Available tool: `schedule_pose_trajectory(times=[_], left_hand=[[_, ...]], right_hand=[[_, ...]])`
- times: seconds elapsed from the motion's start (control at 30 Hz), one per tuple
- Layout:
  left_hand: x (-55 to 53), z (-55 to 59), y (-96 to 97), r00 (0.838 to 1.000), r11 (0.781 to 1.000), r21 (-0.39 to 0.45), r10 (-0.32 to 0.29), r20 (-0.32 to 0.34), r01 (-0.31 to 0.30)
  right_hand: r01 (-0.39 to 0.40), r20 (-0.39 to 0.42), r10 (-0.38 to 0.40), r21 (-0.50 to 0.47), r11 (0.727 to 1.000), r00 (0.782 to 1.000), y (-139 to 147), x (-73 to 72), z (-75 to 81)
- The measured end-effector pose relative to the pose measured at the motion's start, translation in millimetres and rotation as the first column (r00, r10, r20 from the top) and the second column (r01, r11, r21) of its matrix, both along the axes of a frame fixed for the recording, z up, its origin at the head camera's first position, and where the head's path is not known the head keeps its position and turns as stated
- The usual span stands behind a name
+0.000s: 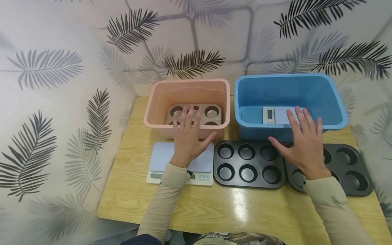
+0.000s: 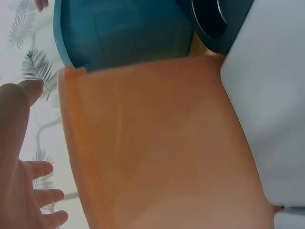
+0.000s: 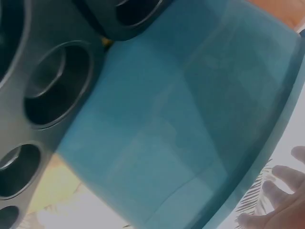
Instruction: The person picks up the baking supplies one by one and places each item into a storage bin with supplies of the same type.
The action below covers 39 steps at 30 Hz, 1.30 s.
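My left hand (image 1: 188, 144) has its fingers spread over the front rim of the pink bin (image 1: 150, 112); they hold nothing. Inside that bin lies a light brown muffin pan (image 1: 200, 116), partly hidden by the fingers. Below the hand, a white kitchen scale (image 1: 162, 154) lies on the table, partly covered by the forearm. My right hand (image 1: 306, 149) is spread in front of the blue bin (image 1: 245, 102), its fingertips over the front rim, also holding nothing. In the blue bin is another white scale (image 1: 269, 115). A dark muffin pan (image 1: 356, 180) lies partly under the right hand.
A second dark muffin pan (image 1: 249, 163) lies between the white scale and the right-hand pan. The wooden table (image 1: 128, 190) ends at a front edge near the body. Patterned wall covering (image 1: 70, 119) stands behind and to both sides.
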<state>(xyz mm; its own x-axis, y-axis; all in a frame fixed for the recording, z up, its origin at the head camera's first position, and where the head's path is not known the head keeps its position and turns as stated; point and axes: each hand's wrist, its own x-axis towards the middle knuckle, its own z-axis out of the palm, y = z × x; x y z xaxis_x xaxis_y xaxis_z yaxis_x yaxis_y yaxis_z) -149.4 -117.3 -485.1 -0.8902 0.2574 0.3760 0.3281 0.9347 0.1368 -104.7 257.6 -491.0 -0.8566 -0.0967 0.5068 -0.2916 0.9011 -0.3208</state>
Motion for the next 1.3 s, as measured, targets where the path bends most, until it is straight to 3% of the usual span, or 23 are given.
schedule_pose_trajectory(times=[0.23, 0.43, 0.63, 0.83, 1.0, 1.3], left_hand=[[0.0, -1.5, -29.4, 0.998, 0.996, 0.051, 0.066, 0.004, -0.066], [1.5, -4.5, -48.4, 0.997, 0.993, 0.081, 0.082, -0.008, -0.081], [6.2, -6.0, -68.9, 0.991, 0.989, 0.062, 0.134, -0.030, -0.132], [7.3, -9.5, -90.4, 0.972, 0.975, 0.010, 0.221, -0.074, -0.221], [11.3, -14.1, -103.4, 0.964, 0.961, 0.121, 0.258, -0.072, -0.248], [14.0, -31.5, -117.9, 0.950, 0.906, 0.314, 0.309, -0.032, -0.284]], right_hand=[[0.056, -0.016, -0.057, -0.032, 0.998, 0.998, 20.4, 9.8, -5.4], [0.105, -0.005, -0.105, -0.020, 0.994, 0.994, 41.7, 19.8, -4.3], [0.129, -0.040, -0.129, -0.011, 0.992, 0.991, 59.7, 30.5, -7.0], [0.185, -0.034, -0.185, 0.002, 0.983, 0.982, 79.1, 40.7, -11.9], [0.233, 0.017, -0.233, -0.003, 0.972, 0.972, 93.5, 49.9, -18.5], [0.315, 0.065, -0.314, -0.008, 0.949, 0.947, 111.8, 62.3, -38.6]])
